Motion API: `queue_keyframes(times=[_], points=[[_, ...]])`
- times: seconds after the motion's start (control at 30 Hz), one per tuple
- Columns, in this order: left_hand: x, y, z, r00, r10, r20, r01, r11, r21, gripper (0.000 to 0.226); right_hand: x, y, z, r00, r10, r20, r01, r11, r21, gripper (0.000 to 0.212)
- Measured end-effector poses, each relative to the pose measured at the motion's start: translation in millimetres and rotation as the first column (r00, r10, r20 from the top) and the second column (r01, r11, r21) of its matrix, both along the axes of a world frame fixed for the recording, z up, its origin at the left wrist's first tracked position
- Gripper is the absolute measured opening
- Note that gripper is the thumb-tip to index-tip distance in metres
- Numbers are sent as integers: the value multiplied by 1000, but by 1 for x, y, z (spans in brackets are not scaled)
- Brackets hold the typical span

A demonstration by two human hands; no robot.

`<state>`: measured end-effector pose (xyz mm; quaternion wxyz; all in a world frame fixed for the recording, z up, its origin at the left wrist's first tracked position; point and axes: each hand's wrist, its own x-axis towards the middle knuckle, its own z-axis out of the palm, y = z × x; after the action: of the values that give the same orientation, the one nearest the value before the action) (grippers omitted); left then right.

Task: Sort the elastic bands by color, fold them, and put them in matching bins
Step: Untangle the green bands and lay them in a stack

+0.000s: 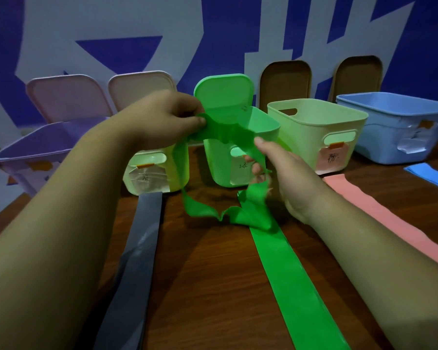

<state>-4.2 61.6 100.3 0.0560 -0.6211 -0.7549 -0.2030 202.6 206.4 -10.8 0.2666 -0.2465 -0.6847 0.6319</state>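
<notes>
Wooden table (208, 279) carries flat green band (285, 274), lifted end crumpled, seemingly twisted.

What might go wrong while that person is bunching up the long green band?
Most of the long green elastic band lies flat on the brown wooden table, so the fold could come out twisted, like the crumpled loops between the left hand and right hand. The stretchy strip might also slip from either grip before reaching the green plastic bin.
</notes>
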Motion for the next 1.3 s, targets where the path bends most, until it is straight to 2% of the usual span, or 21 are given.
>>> queue_keyframes(times=[0.07,0.2,0.3,0.5,0.63,0.83,1.0,1.2,1.3], points=[[0,-1,1,995,-40,89,42,999,-16,16,0,-2,2,997,52,-62,-57,995,-82,46],[4,1,2,975,-106,193,115,993,-38,18,1,-2,0,981,131,-144,-141,988,-65,33],[8,3,2,958,-138,250,170,979,-110,19,1,-3,-2,979,138,-149,-144,989,-31,26],[20,7,1,945,-166,281,244,932,-269,23,5,-7,0,969,135,-207,-137,991,7,27],[22,7,4,960,-125,251,213,907,-364,31,6,-6,0,966,145,-213,-144,989,22,29],[36,7,8,939,-82,333,185,939,-291,23,5,-8,-2,970,146,-195,-142,989,35,36],[50,19,1,978,-31,206,75,975,-208,22,6,-10,-1,978,157,-138,-142,983,114,32],[46,19,2,983,-17,181,48,985,-166,10,9,-12,1,991,126,-52,-113,974,198,16],[46,15,6,988,-23,154,37,996,-87,8,9,-11,0,997,74,9,-74,958,278,23]])
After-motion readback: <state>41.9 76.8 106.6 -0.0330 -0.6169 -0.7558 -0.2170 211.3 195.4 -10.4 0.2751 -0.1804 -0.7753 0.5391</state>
